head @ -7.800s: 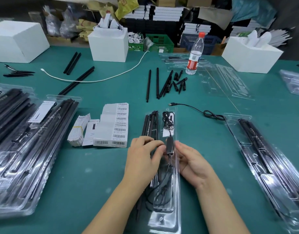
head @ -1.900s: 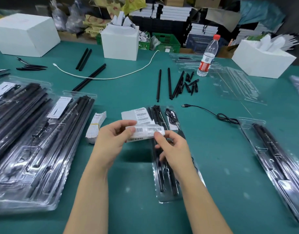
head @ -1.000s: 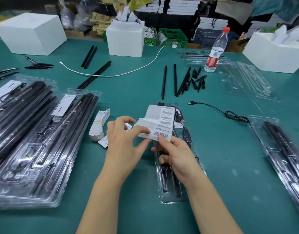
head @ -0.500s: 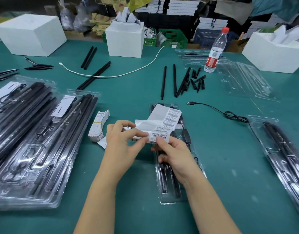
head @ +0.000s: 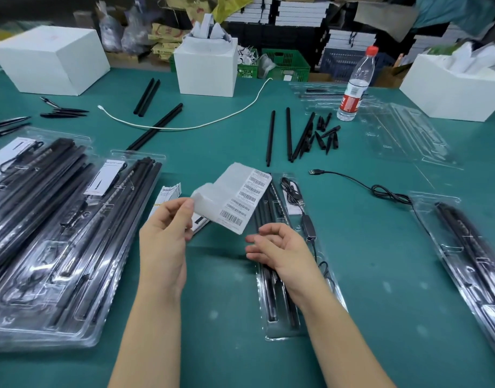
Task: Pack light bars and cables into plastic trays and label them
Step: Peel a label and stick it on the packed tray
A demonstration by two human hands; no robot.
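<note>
Nearest: both forearms come in from the bottom edge. R hand [head: 277, 249] over the mid tray [head: 280, 326], fingers loosely curled. It may have a peeled label on a fingertip, but too small/blurred to tell. L hand [head: 168, 233] pinches the near corner of the label sheet [head: 235, 197] betw. thumb and fingers; sheet held up off the table, curling, barcodes along its right edge.

Change vs 0.5 s ago: then both hands were on the sheet, R picking at its lower edge. Now R has let go and dropped back toward the tray; L alone carries the sheet and has lifted it up and away. Judgement: a label has prob. just been peeled, so next is sticking it on the tray.

Mid tray is lidded, holds light bars [head: 268, 219] on its left and cable [head: 291, 191] w/ inline switch on its right, so packing of this unit looks done; only labelling left. No label seen on it yet.

Left: stack of finished trays [head: 73, 247], w/ white cards showing. Right: another packed tray [head: 464, 261], loose USB cable [head: 352, 179] running to it.

Farther: loose bars [head: 280, 135] and small black tips; empty trays [head: 403, 135]; bottle [head: 355, 85]; white boxes [head: 53, 60] at the back.
</note>
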